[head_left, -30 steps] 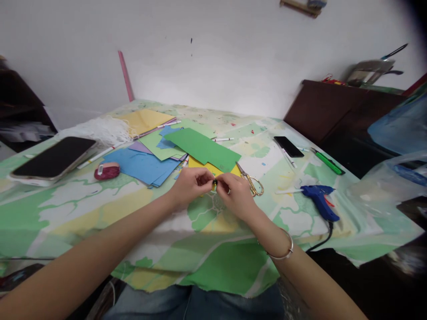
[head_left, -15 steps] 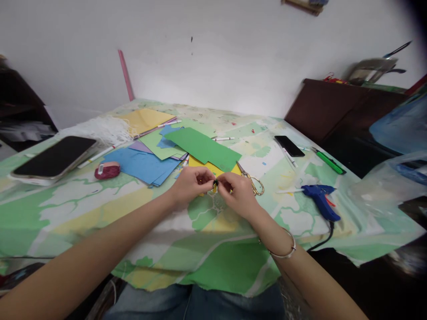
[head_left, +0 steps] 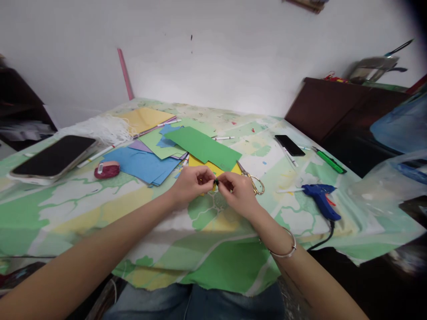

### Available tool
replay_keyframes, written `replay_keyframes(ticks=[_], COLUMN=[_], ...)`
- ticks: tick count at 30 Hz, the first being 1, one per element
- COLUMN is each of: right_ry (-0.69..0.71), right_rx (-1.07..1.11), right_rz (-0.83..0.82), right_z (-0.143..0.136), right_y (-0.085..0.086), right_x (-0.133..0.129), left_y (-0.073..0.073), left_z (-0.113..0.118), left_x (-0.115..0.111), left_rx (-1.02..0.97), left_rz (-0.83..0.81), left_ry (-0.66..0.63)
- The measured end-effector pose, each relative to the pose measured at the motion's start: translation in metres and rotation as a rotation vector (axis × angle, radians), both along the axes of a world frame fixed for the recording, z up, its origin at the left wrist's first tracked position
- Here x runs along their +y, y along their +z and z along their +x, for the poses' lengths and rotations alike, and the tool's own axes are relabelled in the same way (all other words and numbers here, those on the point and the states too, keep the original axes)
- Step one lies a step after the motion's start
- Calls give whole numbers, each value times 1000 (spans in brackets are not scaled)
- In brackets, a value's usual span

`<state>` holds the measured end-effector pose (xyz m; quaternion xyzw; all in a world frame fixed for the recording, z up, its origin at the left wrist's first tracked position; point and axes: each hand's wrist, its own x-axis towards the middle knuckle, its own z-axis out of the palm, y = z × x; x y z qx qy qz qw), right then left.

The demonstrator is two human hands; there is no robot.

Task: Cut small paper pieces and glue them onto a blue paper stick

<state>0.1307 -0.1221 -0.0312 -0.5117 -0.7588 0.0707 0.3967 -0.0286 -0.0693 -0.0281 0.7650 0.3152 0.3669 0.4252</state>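
Observation:
My left hand (head_left: 192, 183) and my right hand (head_left: 238, 190) meet above the near middle of the table, fingertips pinched together. Between them is something very small and dark, mostly hidden by the fingers; I cannot make out its kind. Just beyond my hands lies a green sheet of paper (head_left: 207, 146), partly over a yellow sheet (head_left: 197, 164). Gold-handled scissors (head_left: 257, 184) rest right beside my right hand. Blue paper sheets (head_left: 143, 165) lie to the left of my left hand.
At left are a large phone (head_left: 55, 156), a dark red roll (head_left: 106, 169) and white strands (head_left: 103, 129). At right lie a black phone (head_left: 289, 145), a green cutter (head_left: 330, 161) and a blue glue gun (head_left: 320, 200) with its cord. A plastic bag (head_left: 383, 182) sits at the right edge.
Both hands stay in nearly the same place, still pinched together. The fingertips have shifted only slightly around the small dark thing.

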Motion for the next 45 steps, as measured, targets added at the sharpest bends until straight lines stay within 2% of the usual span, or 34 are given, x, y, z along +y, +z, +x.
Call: replay_keyframes(ticks=[12,17,29,45], right_ry=[-50,-17,88,7], right_rx=[-40,-50,-24,-8], right_rz=[33,40,-19,23], right_z=[-2,-1,5,-1], right_y=[-2,0,1,0], right_x=[2,1,0,1], left_y=[-2,-1,-2,-4], left_z=[0,0,-1,0], left_x=[0,1,3,2], left_rx=[40,43,28,42], left_rz=[70,68,-68,-29], left_ry=[8,4,-74,-53])
